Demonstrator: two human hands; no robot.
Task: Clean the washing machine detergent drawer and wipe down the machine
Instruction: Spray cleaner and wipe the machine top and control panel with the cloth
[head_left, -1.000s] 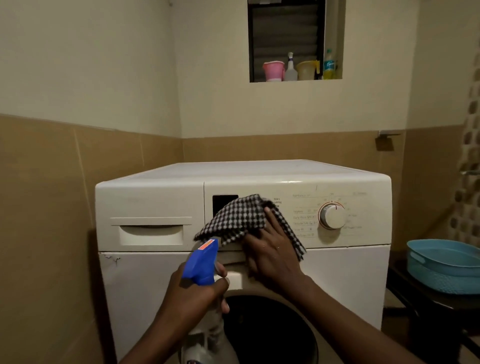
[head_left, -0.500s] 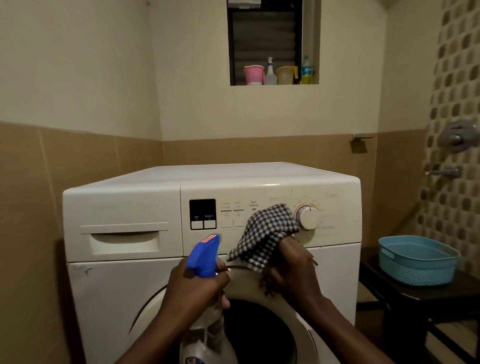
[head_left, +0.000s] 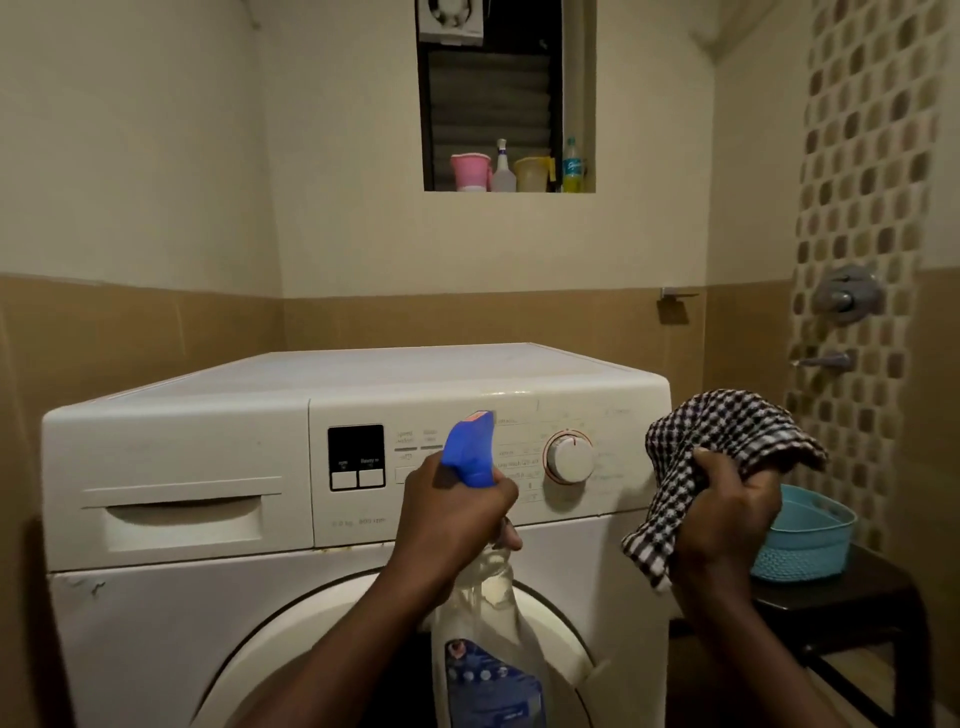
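My left fingers (head_left: 501, 493) are curled round the neck of the clear plastic spray bottle with blue trigger head (head_left: 488, 649); I cannot see the trigger itself behind the left hand (head_left: 452, 514). My right fingers (head_left: 709, 465) are bunched on the black-and-white checked cloth (head_left: 727, 431); the right hand (head_left: 727, 519) covers part of the light blue woven plastic basket (head_left: 810, 545).

The bottle's base is cut off by the lower edge and its label is unreadable. The panel print is too faint to read.

The closed detergent drawer (head_left: 182, 514) sits upper left on the white front-loading washing machine (head_left: 208, 623).

Versus 0.5 s ago: the cloth has left the panel and is now off the machine's right edge. The nozzle is higher, beside the white round dial (head_left: 569, 457).
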